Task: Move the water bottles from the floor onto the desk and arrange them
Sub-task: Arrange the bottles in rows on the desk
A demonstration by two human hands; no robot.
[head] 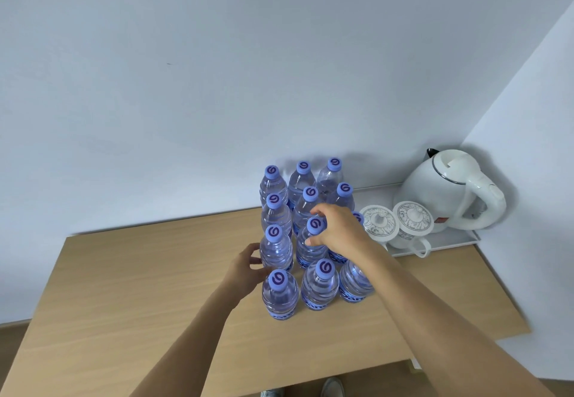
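My water bottles [310, 235] stand upright on the wooden counter [130, 288] in a block of 3 columns and 4 rows, running from the near middle of the counter back to the wall [217, 70]. All the caps I can see are purple-blue with a swirl mark. I count 12 bottles, though the one in the right column of row 3 is mostly hidden behind my right hand, with only a sliver of its cap showing.

My right hand [337, 229] reaches over the block and curls around the neck and shoulder of the middle bottle in row 3 [312, 241], thumb on its near side and fingers wrapped over the far side beside the cap. My left hand [245, 267] is at the left edge of the block, fingers loosely bent and touching the side of the left bottle in row 3 [275, 249], just above the front-left bottle [279, 294]. I cannot tell whether it truly grips that bottle.

To the right, a white tray [466, 241] holds a white kettle [447, 188] and 2 lidded cups [397, 225]. My shoes [332, 387] show on the floor below the counter's near edge.
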